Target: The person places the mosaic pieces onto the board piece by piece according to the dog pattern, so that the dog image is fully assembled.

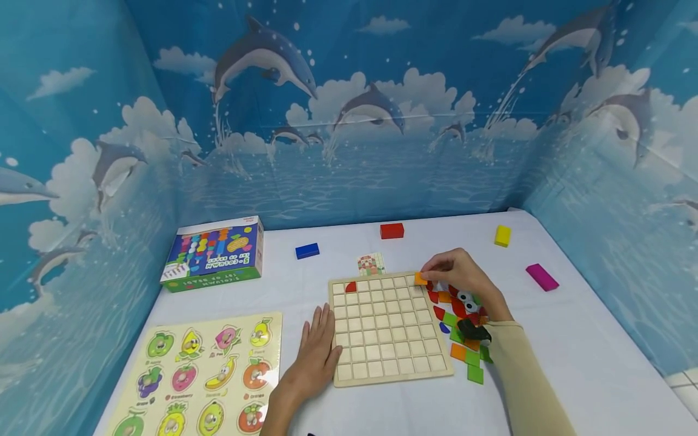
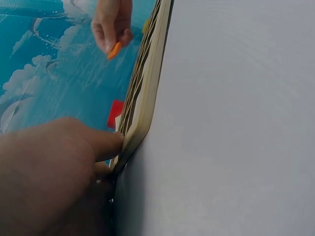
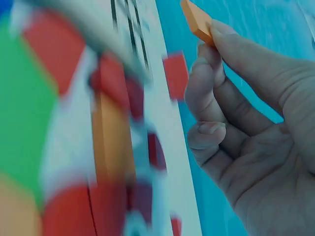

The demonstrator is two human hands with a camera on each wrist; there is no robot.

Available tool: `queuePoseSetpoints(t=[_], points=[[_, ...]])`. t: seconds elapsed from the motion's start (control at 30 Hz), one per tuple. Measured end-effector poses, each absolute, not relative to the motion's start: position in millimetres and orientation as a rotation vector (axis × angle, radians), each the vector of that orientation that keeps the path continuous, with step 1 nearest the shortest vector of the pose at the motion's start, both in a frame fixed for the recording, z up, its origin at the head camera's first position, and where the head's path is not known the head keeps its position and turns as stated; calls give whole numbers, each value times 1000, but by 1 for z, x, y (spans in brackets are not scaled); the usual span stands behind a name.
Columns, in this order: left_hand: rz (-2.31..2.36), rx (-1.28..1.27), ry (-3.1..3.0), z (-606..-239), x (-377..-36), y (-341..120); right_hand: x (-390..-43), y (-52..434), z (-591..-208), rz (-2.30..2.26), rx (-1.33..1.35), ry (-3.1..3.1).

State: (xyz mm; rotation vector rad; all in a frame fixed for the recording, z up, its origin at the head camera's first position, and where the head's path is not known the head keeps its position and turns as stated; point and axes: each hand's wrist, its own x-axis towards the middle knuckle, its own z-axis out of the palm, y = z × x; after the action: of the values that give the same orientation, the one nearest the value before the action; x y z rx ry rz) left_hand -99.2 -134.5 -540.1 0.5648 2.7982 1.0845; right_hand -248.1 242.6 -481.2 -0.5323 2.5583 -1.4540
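From my remote station, I take the grid board (image 1: 388, 334) on the counter (image 1: 556, 345) as the reference for all positions. The right hand (image 1: 460, 275) is at the board's far right corner; its thumb and fingers (image 3: 203, 81) are brought together on an orange tile (image 1: 420, 278), grasping it by the edge, and the lower fingers are curled toward the palm. The orange tile projects beyond these fingertips, above the board's far right corner; the left wrist view shows it raised clear of the board surface. The left hand (image 1: 315, 360) is at the board's left edge, palm down, its fingers extended and grasping nothing, its thumb in contact with the rim. One red quarter-round tile (image 1: 351, 287) is seated in the board's far row, second cell from the left. I note a heap of loose tiles (image 1: 472, 358) along the board's right edge, partly covered by the right forearm, and a picture card (image 1: 371, 264) just beyond the board's far edge, with a red block (image 1: 392, 231) farther out.
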Motion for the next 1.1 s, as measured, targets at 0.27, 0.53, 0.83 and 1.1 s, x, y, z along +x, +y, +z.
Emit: queuePoseSetpoints(t=[0.27,0.53,0.83,1.1], points=[[1074,573,2812,-543,-102,-134,-243,185,-485,-1519,-622,2501],[1100,583,2813,-542,-101,-133,-252,146,-487,-1462,-738,2535],[1070,596,2809,-540,-100,-133,-264,127,-494,-1404,-749,2612],[1091,586,2824,-539,-99,-134,-264,117,-493,-1367,-717,2611]])
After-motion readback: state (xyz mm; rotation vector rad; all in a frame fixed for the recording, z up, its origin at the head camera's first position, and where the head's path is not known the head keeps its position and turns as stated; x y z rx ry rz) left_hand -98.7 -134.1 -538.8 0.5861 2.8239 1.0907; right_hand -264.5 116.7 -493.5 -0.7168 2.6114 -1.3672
